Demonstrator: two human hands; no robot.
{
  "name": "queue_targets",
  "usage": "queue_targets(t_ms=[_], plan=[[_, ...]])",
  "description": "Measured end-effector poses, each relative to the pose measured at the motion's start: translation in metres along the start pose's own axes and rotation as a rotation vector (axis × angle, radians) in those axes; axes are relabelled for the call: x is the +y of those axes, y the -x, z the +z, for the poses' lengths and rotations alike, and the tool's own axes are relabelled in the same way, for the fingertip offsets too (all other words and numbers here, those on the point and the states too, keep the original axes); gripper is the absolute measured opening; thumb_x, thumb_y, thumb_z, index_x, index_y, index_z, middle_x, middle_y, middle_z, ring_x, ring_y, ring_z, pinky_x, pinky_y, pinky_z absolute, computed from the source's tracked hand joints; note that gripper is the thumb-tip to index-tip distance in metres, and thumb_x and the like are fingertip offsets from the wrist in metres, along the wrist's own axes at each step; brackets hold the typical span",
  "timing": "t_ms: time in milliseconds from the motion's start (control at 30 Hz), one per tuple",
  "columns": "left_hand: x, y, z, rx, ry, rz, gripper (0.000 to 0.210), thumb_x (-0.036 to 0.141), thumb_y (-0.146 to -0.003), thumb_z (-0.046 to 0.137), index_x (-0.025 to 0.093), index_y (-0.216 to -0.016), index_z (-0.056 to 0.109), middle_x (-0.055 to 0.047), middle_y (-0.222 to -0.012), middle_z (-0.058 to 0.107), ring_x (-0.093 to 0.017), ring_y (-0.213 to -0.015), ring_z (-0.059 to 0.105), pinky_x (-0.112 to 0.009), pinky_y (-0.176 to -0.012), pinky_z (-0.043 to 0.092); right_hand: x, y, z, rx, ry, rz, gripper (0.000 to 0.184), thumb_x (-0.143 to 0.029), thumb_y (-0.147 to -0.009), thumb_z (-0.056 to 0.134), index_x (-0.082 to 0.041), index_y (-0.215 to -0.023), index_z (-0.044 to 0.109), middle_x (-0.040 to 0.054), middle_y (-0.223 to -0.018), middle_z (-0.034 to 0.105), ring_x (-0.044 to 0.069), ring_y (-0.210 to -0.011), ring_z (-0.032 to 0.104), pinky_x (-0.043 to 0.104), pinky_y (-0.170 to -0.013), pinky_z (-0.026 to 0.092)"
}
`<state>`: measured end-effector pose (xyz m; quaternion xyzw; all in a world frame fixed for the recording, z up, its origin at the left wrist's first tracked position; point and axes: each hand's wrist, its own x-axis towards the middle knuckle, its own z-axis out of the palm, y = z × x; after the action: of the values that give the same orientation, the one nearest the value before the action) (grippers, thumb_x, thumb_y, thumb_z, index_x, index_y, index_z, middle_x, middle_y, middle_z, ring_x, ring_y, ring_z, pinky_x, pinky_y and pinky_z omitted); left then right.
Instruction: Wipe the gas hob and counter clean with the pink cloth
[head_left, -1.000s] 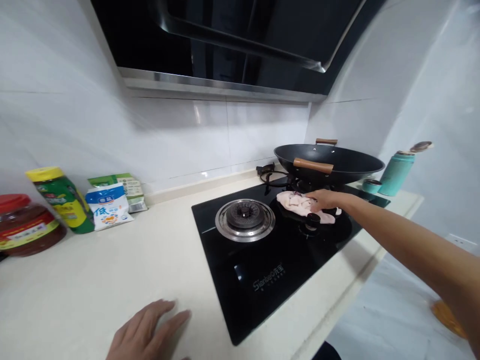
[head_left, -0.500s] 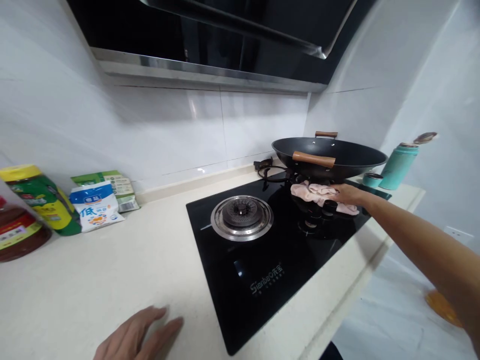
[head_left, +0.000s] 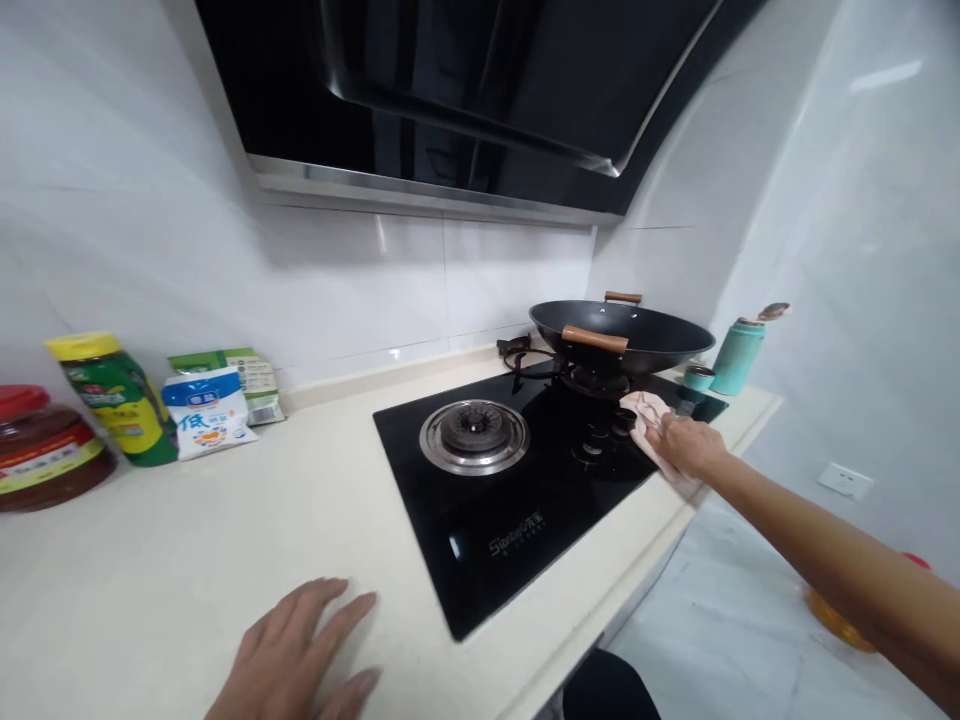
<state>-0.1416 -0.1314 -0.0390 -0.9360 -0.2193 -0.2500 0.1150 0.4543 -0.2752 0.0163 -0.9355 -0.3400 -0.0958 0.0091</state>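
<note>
My right hand (head_left: 688, 447) is closed on a pale pink cloth (head_left: 651, 420), pressing it on the right front part of the black glass gas stove (head_left: 420, 500), beside the control knobs (head_left: 596, 440). Part of the cloth hangs toward the counter's front edge. A black wok (head_left: 652, 338) with wooden handles sits on the far burner, just behind the cloth. The near burner (head_left: 474, 435) is uncovered, with its metal ring showing. Over the pale counter (head_left: 225, 540), left of the stove, my left hand (head_left: 300, 650) has its fingers spread and holds nothing.
At the left stand a red-lidded jar (head_left: 52, 450), a green bottle with a yellow cap (head_left: 120, 400), and two seasoning packets (head_left: 210, 410). A teal flask (head_left: 739, 358) and its small cup (head_left: 699, 377) stand right of the wok. A range hood (head_left: 450, 110) overhangs the stove.
My right hand has drawn the cloth from below the wok toward the stove's front right edge, bunching it. The view has shifted; my left hand stays over the counter with more of it showing.
</note>
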Motion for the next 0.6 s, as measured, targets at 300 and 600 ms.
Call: queue_targets(t_ms=[300, 600], plan=[[0.011, -0.010, -0.012, 0.014, 0.059, 0.025, 0.040, 0.052, -0.097, 0.054, 0.030, -0.130, 0.062, -0.008, -0.123, 0.064, -0.027, -0.114, 0.060, -0.040, -0.089, 0.053, -0.068, 0.095, -0.037, -0.041, 0.025, -0.264, 0.048, -0.046, -0.097, 0.044, -0.011, -0.123, 0.065, 0.0216, -0.112, 0.069, 0.032, -0.109, 0.065, 0.042, -0.097, 0.043], [0.018, -0.014, -0.027, -0.089, 0.134, -0.044, 0.039, 0.050, -0.098, 0.052, 0.027, -0.128, 0.064, -0.009, -0.122, 0.064, -0.027, -0.113, 0.059, -0.041, -0.093, 0.052, -0.181, 0.167, -0.065, 0.040, -0.072, -0.633, 0.043, -0.046, -0.094, 0.044, -0.015, -0.112, 0.068, 0.0162, -0.113, 0.071, 0.032, -0.101, 0.065, 0.039, -0.085, 0.046]])
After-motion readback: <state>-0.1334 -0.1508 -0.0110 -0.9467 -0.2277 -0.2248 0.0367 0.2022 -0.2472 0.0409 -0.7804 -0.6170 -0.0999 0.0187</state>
